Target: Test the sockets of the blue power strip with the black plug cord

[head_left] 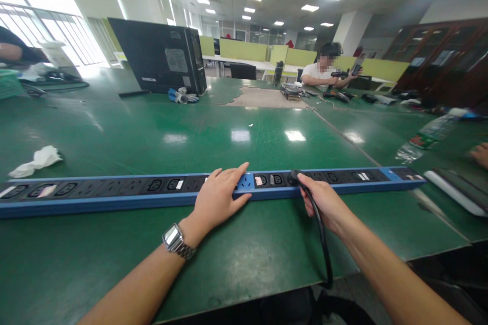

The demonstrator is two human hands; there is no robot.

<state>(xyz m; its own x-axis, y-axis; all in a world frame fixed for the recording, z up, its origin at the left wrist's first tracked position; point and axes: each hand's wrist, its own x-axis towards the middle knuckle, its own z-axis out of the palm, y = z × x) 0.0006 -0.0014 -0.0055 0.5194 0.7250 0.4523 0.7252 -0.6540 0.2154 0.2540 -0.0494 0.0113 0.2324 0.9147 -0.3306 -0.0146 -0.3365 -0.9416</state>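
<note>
A long blue power strip [125,204] with rows of black sockets lies across the green table. My left hand [218,194], with a metal-banded watch [173,237] on the wrist, rests over its middle with the fingers spread. The thumb points along the near edge, beside a blue socket [245,182]. Farther right, my right hand [319,197] is closed on a black plug [294,176] at the strip's socket face. Whether its pins are inside a socket cannot be seen. From the plug a black cord [323,244] hangs down over the table's front edge.
Crumpled tissue [36,161] lies left, behind the strip. A black computer case [163,58] stands farther back with gloves [183,95] before it. At right are a plastic bottle [429,137] and a dark, white-edged object [455,193]. A person [320,73] sits across the table.
</note>
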